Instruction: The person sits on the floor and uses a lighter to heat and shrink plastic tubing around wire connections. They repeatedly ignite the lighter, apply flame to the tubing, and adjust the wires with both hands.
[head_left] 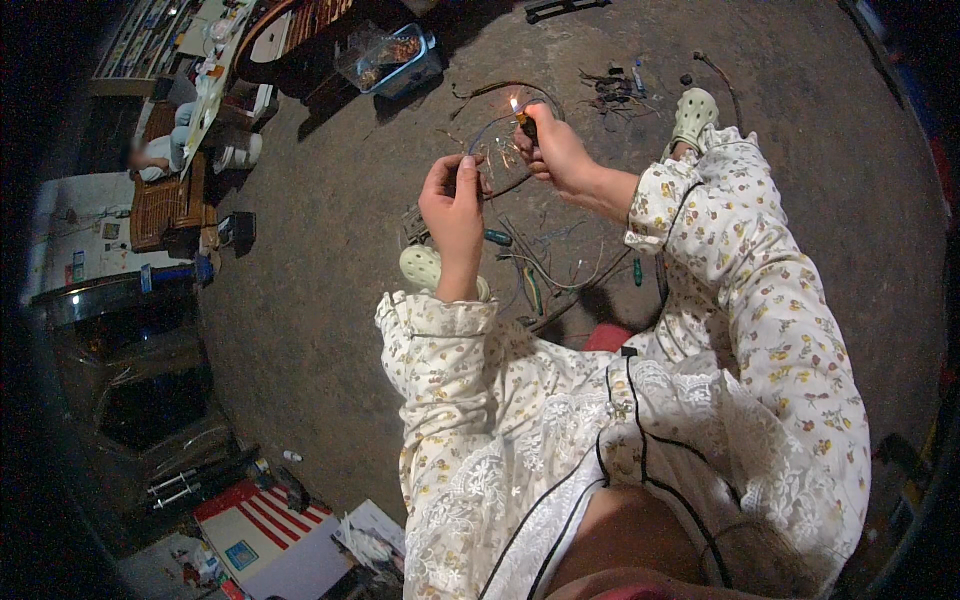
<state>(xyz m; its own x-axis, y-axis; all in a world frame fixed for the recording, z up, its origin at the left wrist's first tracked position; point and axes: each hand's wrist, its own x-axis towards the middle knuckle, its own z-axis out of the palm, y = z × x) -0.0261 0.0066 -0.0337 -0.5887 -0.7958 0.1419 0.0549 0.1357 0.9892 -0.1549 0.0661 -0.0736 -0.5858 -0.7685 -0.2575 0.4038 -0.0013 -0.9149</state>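
My left hand (455, 195) is closed, with thumb and fingers pinching a thin blue wire (483, 131). The wire rises from the fingertips and bends to the right. In my right hand (562, 155) is a small lighter (528, 124), gripped with its top up. A small orange flame (515, 103) burns there, close to the far part of the wire; whether the two touch I cannot tell. On the floor beneath both hands lie loose wires (540, 272) and a thicker dark cable (510, 187). A green-handled tool (497, 237) rests beside my left wrist.
Another green-handled tool (638, 272) lies near my right leg. Dark wire pieces (612, 90) are heaped farther off. A blue plastic bin (410, 68) stands at the far left, near wooden furniture (170, 200) where a person (155, 160) sits. Flat boxes (262, 530) lie at lower left.
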